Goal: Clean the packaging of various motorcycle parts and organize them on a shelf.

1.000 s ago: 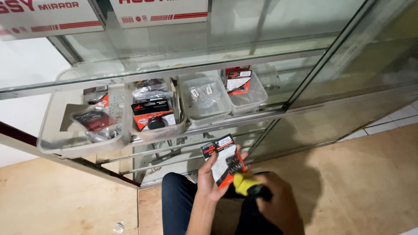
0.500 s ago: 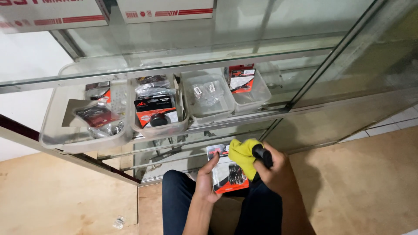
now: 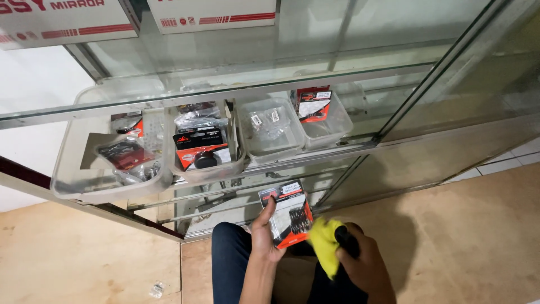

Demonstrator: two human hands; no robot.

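My left hand [image 3: 263,235] holds a flat red-and-black blister pack [image 3: 288,214] of small dark parts, tilted up in front of my knee. My right hand [image 3: 363,262] grips a bunched yellow cloth [image 3: 325,243] together with a dark handle-like object [image 3: 347,240]. The cloth sits against the pack's lower right edge. Both hands hover over my dark trousers, just in front of the lower shelves of a glass display cabinet [image 3: 394,107].
The cabinet's glass shelf carries clear plastic tubs: a large one [image 3: 84,188] at the left with packaged parts, a second [image 3: 208,171] with red-and-black packs, a third [image 3: 270,151] with small bagged items, and a fourth [image 3: 337,121]. White boxes [image 3: 208,11] lie on top. Tan floor lies around.
The pack has come down from a raised position to lap height. My right hand brought the yellow cloth up over the pack, then drew it back to the pack's lower right.
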